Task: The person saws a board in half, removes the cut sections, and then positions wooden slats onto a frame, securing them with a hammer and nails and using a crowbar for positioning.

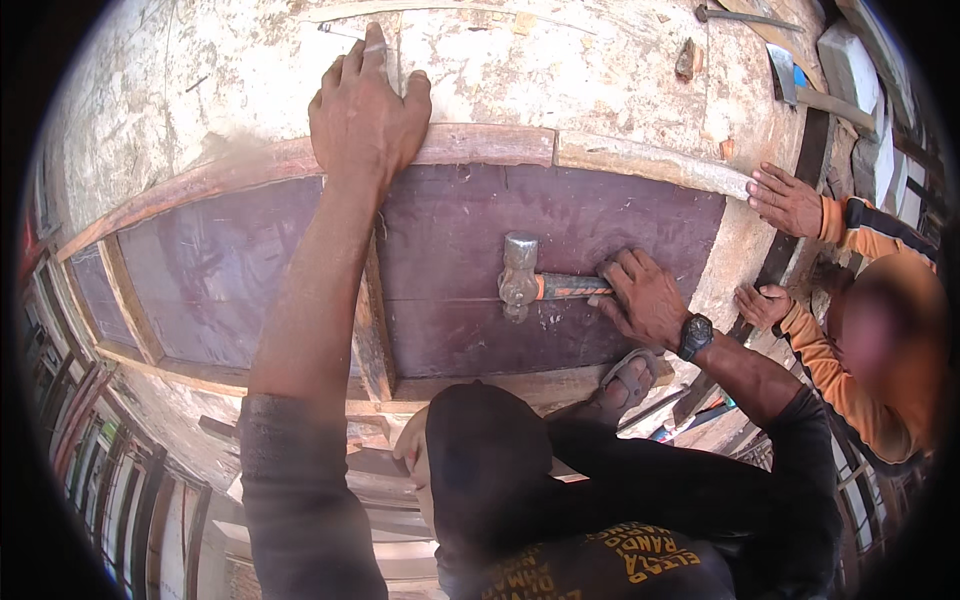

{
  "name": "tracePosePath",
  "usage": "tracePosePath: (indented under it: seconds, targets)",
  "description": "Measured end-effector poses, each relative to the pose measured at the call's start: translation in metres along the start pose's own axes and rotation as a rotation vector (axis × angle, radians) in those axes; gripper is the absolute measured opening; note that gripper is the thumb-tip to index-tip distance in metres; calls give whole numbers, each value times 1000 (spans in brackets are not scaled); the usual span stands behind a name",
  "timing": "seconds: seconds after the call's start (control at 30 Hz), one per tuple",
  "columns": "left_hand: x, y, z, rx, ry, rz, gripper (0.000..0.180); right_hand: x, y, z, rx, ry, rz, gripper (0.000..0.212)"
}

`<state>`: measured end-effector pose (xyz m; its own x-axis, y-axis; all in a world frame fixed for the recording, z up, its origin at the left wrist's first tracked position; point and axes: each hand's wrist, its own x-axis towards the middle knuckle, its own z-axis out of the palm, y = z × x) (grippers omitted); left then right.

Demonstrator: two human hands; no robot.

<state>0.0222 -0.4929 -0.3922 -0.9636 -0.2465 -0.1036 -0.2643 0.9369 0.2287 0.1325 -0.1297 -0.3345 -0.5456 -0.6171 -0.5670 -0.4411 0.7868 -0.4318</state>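
Observation:
My left hand [370, 115] lies over the curved wooden strip [480, 145], palm down. Its fingers are spread toward the pale, stained board beyond, and a thin nail-like piece [340, 31] is near the fingertips. At the right, my right hand [648, 300] is closed on the handle of a hammer [519, 268]. The hammer rests against a dark purplish panel [450, 240], its steel head pointing left and its handle dark with orange. A wooden crosspiece [370, 330] divides the panel's frame below my left forearm.
A co-worker in orange sleeves [810, 345] is at the right, one hand [785, 200] by the strip's end. A second hammer [815, 100] and a long nail-like rod [750, 18] lie upper right. My sandalled foot [630, 380] is at the frame's near edge.

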Motion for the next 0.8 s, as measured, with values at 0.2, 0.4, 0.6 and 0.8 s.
tracePosePath:
  seconds: [0.2,0.4,0.6,0.8]
  targets:
    - [-14,6,-18,-54,150,7,69,28,18,-26,-194,-31,-44,49]
    - [-15,8,-16,-24,146,-16,69,21,16,-36,-285,-79,-214,48]
    - [-14,8,-18,7,89,2,68,49,18,-49,-301,16,-58,47]
    - [-14,10,-18,-4,66,-32,69,32,32,-38,-311,-51,-346,50]
